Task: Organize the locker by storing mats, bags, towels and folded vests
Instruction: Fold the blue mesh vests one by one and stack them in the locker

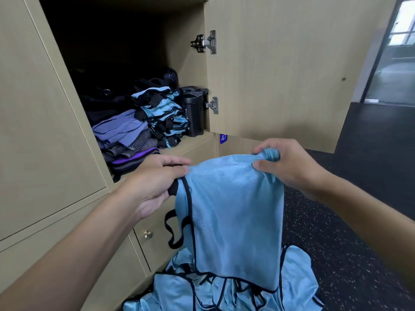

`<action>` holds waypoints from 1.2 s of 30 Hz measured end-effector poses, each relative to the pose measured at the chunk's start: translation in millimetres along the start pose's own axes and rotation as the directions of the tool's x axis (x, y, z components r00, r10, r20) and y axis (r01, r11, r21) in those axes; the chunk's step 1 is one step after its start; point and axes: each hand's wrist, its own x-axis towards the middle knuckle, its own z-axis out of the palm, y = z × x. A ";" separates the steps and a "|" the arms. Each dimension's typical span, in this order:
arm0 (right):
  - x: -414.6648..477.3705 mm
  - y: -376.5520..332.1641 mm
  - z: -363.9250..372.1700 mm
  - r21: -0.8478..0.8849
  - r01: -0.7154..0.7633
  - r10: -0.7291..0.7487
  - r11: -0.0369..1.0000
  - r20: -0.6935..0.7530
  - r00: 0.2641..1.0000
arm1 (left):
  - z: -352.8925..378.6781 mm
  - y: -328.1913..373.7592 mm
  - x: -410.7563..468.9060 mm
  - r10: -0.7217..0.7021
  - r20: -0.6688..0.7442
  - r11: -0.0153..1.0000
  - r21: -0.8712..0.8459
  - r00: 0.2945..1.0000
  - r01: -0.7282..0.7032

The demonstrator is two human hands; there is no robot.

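Note:
A light blue vest (233, 212) with black trim hangs in front of the open locker (184, 70). My left hand (155, 187) grips its left top corner by the black strap. My right hand (289, 162) pinches the bunched right top corner. Inside the locker, a stack of folded blue vests (164, 115) sits beside a pile of folded purple and grey towels (125, 135). Dark bags (105, 99) lie behind the towels in shadow. A heap of loose blue vests (224, 290) lies on the floor below.
A black bottle carrier (194, 111) stands at the locker's right wall. The open door (280, 70) swings out to the right. Closed lower doors, one with a brass knob (147, 234), sit beneath. The dark speckled floor (350, 243) extends to the right.

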 end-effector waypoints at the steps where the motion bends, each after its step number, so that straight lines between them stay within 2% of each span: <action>1: 1.1 0.3 -0.1 0.035 -0.018 0.018 0.999 -0.011 1.000 | 0.2 -0.1 -0.1 -0.006 0.034 1.000 -0.003 0.999 0.007; 3: 1.7 -1.0 -2.6 0.106 -0.051 0.053 0.993 -0.017 0.998 | -1.1 -1.2 0.3 0.002 0.081 0.999 0.053 0.997 -0.006; 6: 1.4 -2.7 -11.3 0.151 -0.074 0.066 0.986 0.053 0.996 | -2.2 -4.3 -0.3 0.068 0.072 0.947 0.309 0.995 -0.087; 10: -1.5 -5.0 -13.3 -0.041 -0.017 0.022 0.999 0.129 0.991 | -4.1 -9.9 4.1 0.175 0.045 0.824 0.539 0.984 -0.171; 12: -1.8 -4.5 -10.1 -0.113 0.005 0.010 0.994 0.128 0.992 | -5.5 -11.3 6.8 0.235 0.066 0.742 0.632 0.970 -0.222; 15: -0.4 -0.2 -6.2 -0.224 0.108 -0.091 0.969 0.084 0.992 | -5.6 -12.0 7.3 0.300 0.090 0.584 0.770 0.950 -0.257; 18: 1.8 7.4 -3.9 -0.335 0.170 -0.148 0.927 0.090 0.985 | -6.6 -15.4 11.9 0.342 0.098 0.480 0.837 0.935 -0.263; 20: 2.2 8.4 -2.2 -0.363 0.189 -0.159 0.912 0.110 0.981 | -6.9 -19.2 19.0 0.369 0.121 0.459 0.838 0.921 -0.294; 24: 1.7 5.1 3.2 -0.361 0.125 -0.096 0.924 0.096 0.991 | -1.6 -23.6 23.8 0.421 0.139 0.462 0.818 0.896 -0.343; 27: 1.1 -0.7 9.1 -0.318 0.069 -0.051 0.946 0.064 0.997 | 5.5 -26.5 26.0 0.404 0.088 0.487 0.822 0.911 -0.295; 30: -1.0 -7.3 18.1 -0.133 -0.038 0.045 0.990 0.053 0.998 | 13.7 -27.9 26.7 0.338 0.015 0.616 0.752 0.941 -0.233; 32: -7.2 -14.5 26.1 0.045 -0.113 0.106 0.993 0.124 0.987 | 18.5 -29.8 27.1 0.293 -0.017 0.710 0.673 0.956 -0.205; 36: -20.0 -28.2 43.9 0.252 -0.138 0.061 0.958 0.291 0.955 | 25.8 -28.7 25.4 0.161 0.023 0.898 0.412 0.987 -0.156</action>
